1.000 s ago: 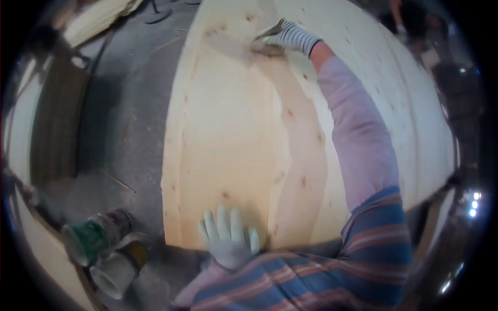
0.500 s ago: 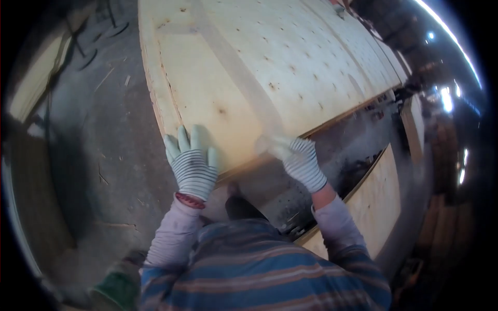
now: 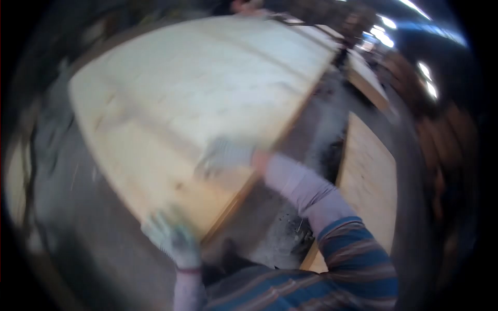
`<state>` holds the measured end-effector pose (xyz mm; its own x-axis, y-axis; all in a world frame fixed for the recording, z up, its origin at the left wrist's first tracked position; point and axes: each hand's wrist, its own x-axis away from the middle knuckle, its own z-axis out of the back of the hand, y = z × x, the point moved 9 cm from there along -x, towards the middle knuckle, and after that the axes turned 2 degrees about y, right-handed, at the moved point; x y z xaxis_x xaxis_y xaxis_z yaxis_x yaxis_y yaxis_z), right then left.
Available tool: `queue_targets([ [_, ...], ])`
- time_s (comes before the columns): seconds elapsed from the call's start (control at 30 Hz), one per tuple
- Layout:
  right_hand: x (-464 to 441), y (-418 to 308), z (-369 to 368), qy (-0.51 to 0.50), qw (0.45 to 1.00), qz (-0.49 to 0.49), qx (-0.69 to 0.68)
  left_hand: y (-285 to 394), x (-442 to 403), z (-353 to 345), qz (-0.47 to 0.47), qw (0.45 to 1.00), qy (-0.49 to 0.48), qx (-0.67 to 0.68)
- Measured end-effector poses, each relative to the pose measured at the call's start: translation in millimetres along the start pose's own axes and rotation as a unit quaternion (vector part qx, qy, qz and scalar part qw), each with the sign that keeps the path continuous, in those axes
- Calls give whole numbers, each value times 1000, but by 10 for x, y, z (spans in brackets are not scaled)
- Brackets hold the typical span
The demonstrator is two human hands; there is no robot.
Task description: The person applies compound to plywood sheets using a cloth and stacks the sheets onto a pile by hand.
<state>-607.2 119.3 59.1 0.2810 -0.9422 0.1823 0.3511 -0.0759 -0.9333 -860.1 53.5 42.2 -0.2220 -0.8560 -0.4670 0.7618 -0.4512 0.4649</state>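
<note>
The wooden sheet (image 3: 202, 98) looks smooth and matt.

Lilac sleeves (image 3: 303, 184) join pale gloves (image 3: 179, 244) and a blue-brown striped top (image 3: 358, 256).

Gloved hands (image 3: 174, 238) at pale wooden panel (image 3: 171, 88)

Lights (image 3: 383, 37) glare upper right over a dim, motion-blurred, edge-warped view.
</note>
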Motion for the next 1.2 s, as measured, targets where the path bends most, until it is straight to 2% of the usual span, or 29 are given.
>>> queue_targets([
  [0.03,222,-90,-99,-1,994,101,51,5,2,-25,-18,998,-12,-59],
  [0.07,510,-119,-192,74,991,40,108,5,7,-25,-46,999,2,-21],
  [0.13,1052,-130,-452,139,978,-54,144,-99,92,-121,-74,995,-3,61],
  [0.17,1254,16,-658,146,979,23,140,-159,97,-119,-83,992,-15,89],
  [0.23,1899,527,-1120,265,960,-26,-88,19,81,100,-167,974,-10,150],
  [0.27,2156,578,-1468,284,938,-74,-182,110,115,232,-202,963,-11,179],
  [0.3,2495,975,-1862,357,885,-78,-288,229,209,292,-242,939,-34,244],
  [0.37,3234,1902,-2995,533,689,-34,-491,595,482,396,-312,869,-83,375],
  [0.4,3570,2145,-3525,592,594,3,-545,837,661,428,-342,822,-98,444],
  [0.43,3822,2133,-4043,638,506,42,-579,1077,873,414,-373,767,-122,508],
  [0.47,4016,2002,-4387,665,449,81,-591,1319,1114,291,-386,741,-212,506],
  [0.5,4161,1838,-4689,690,398,121,-592,1555,1400,172,-399,707,-307,496],
  [0.57,4471,1561,-5233,739,299,189,-573,1963,2030,94,-435,619,-401,516],
  [0.63,4774,1368,-5708,795,219,221,-520,2251,2703,74,-499,529,-439,527],
  [0.67,5008,1260,-5892,855,200,194,-438,2486,3031,95,-537,488,-460,512],
  [0.7,5091,1382,-6232,857,139,223,-444,2670,3383,141,-572,447,-478,495],
  [0.77,5340,1386,-6557,876,72,260,-401,2917,4106,114,-633,374,-496,462],
  [0.83,5565,1505,-6862,902,-15,213,-376,3001,4878,-158,-687,308,-501,427],
  [0.87,5624,1596,-7011,907,-58,190,-370,2984,5298,-450,-726,292,-514,351],
  [0.9,5429,1832,-7217,910,-115,221,-332,2834,5255,-644,-755,281,-503,312],
  [0.97,5244,2122,-7513,881,-251,63,-396,2637,5514,-1148,-814,259,-470,223],
  [1.0,5107,2548,-7757,848,-291,44,-441,2559,5607,-1360,-827,253,-461,200],
  [1.1,5379,2569,-7374,850,-319,138,-396,2696,5859,-2017,-839,255,-468,114],
  [1.13,5433,2513,-7220,838,-350,110,-405,2792,5837,-2263,-829,265,-486,84],
  [1.2,5538,2667,-7072,843,-346,42,-410,2863,5891,-3039,-831,271,-484,40],
])
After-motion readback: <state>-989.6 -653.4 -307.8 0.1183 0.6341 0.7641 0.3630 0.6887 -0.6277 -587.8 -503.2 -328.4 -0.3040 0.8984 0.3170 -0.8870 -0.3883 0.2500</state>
